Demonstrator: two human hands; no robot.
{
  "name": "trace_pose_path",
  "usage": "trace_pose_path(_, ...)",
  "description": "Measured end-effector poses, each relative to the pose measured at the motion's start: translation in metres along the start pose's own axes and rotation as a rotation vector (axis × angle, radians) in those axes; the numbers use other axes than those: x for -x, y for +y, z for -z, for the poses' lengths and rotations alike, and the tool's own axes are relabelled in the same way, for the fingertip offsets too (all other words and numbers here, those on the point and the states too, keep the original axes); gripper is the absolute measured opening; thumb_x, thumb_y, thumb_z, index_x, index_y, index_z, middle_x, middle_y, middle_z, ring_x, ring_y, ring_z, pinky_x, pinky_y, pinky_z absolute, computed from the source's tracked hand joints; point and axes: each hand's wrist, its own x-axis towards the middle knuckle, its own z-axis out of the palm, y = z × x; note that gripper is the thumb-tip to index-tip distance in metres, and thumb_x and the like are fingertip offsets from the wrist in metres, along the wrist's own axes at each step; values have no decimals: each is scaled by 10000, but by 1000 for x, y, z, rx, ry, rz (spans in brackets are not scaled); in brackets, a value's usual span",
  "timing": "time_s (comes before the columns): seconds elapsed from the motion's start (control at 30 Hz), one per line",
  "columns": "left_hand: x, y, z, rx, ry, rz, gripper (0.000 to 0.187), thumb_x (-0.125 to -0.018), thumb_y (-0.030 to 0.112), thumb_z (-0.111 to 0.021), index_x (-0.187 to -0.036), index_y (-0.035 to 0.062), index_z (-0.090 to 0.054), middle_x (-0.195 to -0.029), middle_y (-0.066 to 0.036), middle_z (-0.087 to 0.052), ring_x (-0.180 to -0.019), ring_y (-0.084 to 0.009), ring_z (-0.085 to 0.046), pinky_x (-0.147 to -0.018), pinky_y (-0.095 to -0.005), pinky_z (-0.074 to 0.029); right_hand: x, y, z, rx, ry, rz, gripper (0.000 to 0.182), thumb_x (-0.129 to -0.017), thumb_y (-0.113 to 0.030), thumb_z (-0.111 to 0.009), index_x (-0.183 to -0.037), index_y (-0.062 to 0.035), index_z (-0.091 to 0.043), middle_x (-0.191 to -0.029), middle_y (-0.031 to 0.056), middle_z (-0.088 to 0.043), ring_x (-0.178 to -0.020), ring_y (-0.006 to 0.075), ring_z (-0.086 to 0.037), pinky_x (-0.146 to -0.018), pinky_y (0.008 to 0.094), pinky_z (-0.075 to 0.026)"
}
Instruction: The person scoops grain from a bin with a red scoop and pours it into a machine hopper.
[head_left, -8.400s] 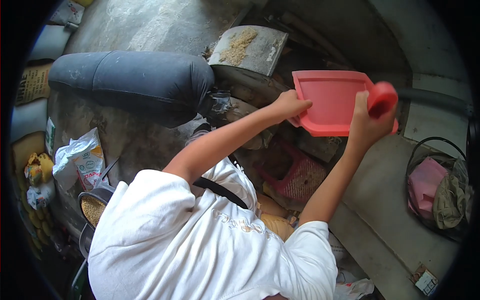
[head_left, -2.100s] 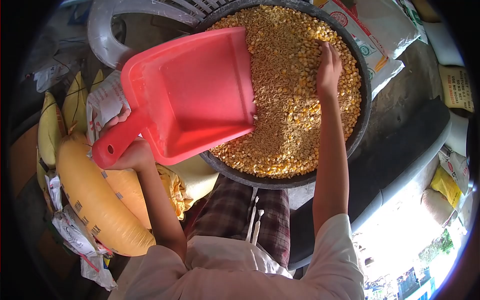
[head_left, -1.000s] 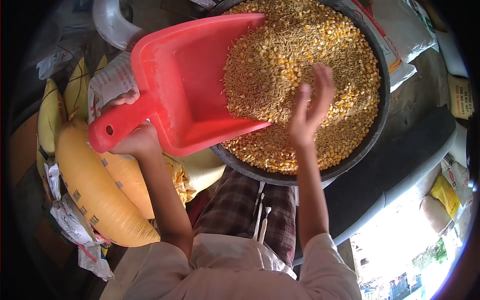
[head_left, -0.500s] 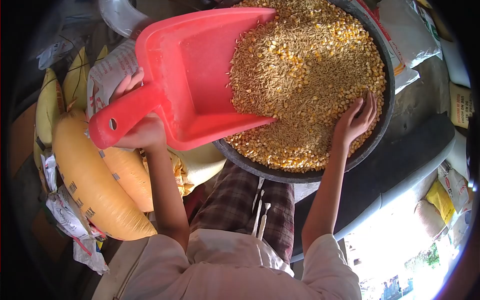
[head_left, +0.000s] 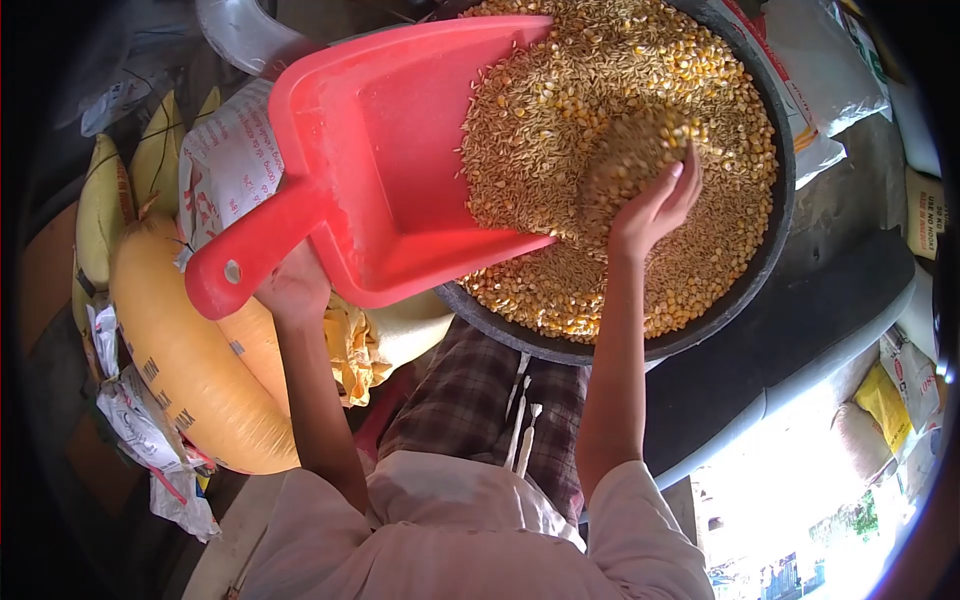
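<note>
Dustpan is sitting with its mouth in the grain filling a round tub. The left hand is lying against its handle; whether those fingers are gripping is not showing clearly. The right hand is hovering over the grain, its fingers cupping loosely beside a blurred clump. Holding the dustpan low and steady is likely helping against spills. The right forearm is spanning the tub's rim; a yellow sack is lying near the left arm.
</note>
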Motion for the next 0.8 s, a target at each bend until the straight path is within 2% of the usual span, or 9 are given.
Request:
trace_pose_path(0.07,0,1,4,5,91,24,608,-754,467,-418,-1172,30,-363,-1163,-92,-418,-1095,-220,-374,-934,-377,-273,5,-2,-12,-149,-41,-79,553,-823,-417,-281,-1129,24,-413,-1127,187,-402,-1069,294,-379,-886,431,-318)
trace_pose_path(0.2,8,3,4,164,-8,132,558,-752,420,-426,-1165,49,-366,-1181,-82,-399,-1104,-227,-358,-943,-383,-253,19,-24,-24,-216,-162,-23,493,-837,-360,-277,-1102,25,-434,-1099,168,-438,-1053,278,-400,-893,391,-308)
trace_pose_path(0.23,11,3,4,204,-42,151,557,-747,379,-437,-1179,40,-344,-1195,-91,-387,-1124,-240,-337,-950,-394,-238,22,-25,-30,-214,-168,44,400,-836,-233,-311,-1091,54,-423,-1081,199,-448,-1044,308,-413,-887,386,-330)
trace_pose_path(0.27,16,4,3,201,-42,151,557,-747,379,-437,-1179,40,-344,-1195,-91,-387,-1124,-240,-337,-950,-394,-238,25,-28,-33,-214,-168,41,400,-836,-233,-311,-1091,54,-423,-1081,199,-448,-1044,308,-413,-887,386,-330)
trace_pose_path(0.33,25,1,-6,-425,-128,146,551,-738,238,-512,-1200,33,-292,-1171,-88,-402,-1099,-225,-367,-928,-378,-286,31,-34,-38,-232,-211,76,383,-833,-199,-325,-1104,58,-410,-1099,208,-434,-1061,317,-395,-904,378,-305)
trace_pose_path(0.37,22,-1,-13,-425,-131,150,551,-738,238,-512,-1200,33,-292,-1171,-88,-402,-1099,-225,-367,-928,-378,-286,35,-36,-41,-274,-235,40,373,-831,-176,-337,-1111,61,-404,-1114,219,-418,-1069,330,-383,-918,373,-282)
trace_pose_path(0.43,12,-2,-31,-686,43,326,598,-691,60,-570,-1202,36,-262,-1127,-101,-409,-1027,-195,-423,-871,-338,-356,41,-41,-42,-296,-281,21,375,-833,-180,-338,-1114,60,-401,-1123,222,-408,-1073,335,-378,-918,375,-279)
trace_pose_path(0.53,4,-11,-29,-672,211,342,577,-658,-68,-540,-1168,23,-284,-1072,-102,-427,-956,-174,-460,-811,-287,-395,46,-46,-42,-348,-376,12,384,-838,-188,-349,-1130,59,-385,-1141,231,-386,-1082,350,-362,-919,379,-273)
trace_pose_path(0.8,14,-29,-24,-738,189,346,513,-664,-68,-520,-1125,42,-324,-1020,-95,-458,-914,-187,-487,-775,-309,-426,52,-45,-37,-330,-402,16,409,-835,-200,-372,-1148,62,-364,-1162,239,-364,-1094,357,-348,-923,383,-267)
